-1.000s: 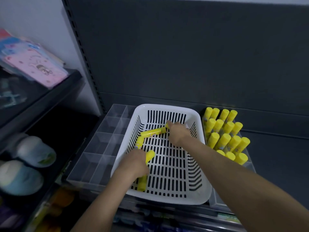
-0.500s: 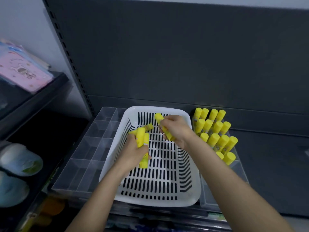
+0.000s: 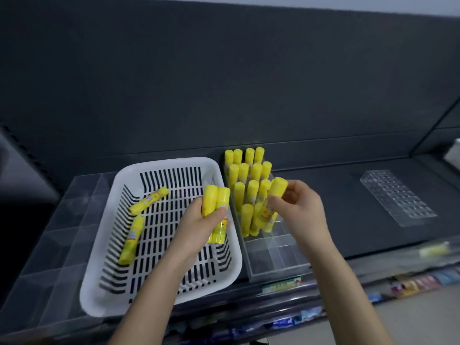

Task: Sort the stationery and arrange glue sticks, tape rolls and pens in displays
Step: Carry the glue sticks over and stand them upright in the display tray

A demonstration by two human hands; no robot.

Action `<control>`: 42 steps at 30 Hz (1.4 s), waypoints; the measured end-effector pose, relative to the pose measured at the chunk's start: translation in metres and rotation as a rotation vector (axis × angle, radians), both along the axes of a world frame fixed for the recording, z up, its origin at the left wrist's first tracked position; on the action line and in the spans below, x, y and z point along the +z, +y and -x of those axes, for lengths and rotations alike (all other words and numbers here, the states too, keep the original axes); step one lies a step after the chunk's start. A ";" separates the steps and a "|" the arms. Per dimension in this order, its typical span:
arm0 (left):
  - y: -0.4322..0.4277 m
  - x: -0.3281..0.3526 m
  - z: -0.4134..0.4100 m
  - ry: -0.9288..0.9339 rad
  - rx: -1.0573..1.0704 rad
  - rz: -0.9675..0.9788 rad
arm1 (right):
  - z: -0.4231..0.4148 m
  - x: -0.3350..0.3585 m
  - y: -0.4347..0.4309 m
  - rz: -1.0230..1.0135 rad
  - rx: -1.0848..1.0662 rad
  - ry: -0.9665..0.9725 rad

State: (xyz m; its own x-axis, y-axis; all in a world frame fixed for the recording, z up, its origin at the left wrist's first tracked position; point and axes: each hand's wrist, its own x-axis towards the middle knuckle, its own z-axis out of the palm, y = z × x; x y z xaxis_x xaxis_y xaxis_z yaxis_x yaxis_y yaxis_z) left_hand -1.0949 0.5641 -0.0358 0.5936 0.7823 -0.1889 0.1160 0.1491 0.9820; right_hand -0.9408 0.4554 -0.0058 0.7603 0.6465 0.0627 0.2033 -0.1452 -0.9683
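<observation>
"What have your hands got?"

"My left hand is curled round two yellow glue sticks, caps up, over the 3 o'clock side of the white basket. My right hand pinches a third glue stick in its fingertips. It is tilted, cap up, over the clear display box just beside the basket at 3 o'clock."

"Any writing?"

"There are labels on the barrels, too blurred to read."

"And the counts?"

"Three in my hands. Two loose sticks lie in the basket, at 9 o'clock from my left hand. About thirteen standing sticks fill the box's far end, though my right hand covers some. One clear holed rack lies on the shelf, well apart at 3 o'clock."
</observation>
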 end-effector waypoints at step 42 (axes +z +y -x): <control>-0.015 0.009 -0.016 -0.075 -0.302 -0.090 | 0.010 -0.002 -0.014 0.005 0.285 0.137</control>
State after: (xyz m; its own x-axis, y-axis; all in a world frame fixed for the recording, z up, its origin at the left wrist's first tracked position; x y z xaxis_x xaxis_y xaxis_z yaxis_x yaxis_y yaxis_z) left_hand -1.0793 0.5491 -0.0269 0.8109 0.5804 -0.0744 0.0688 0.0316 0.9971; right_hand -0.9505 0.4412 -0.0075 0.5496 0.8348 -0.0313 0.1045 -0.1059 -0.9889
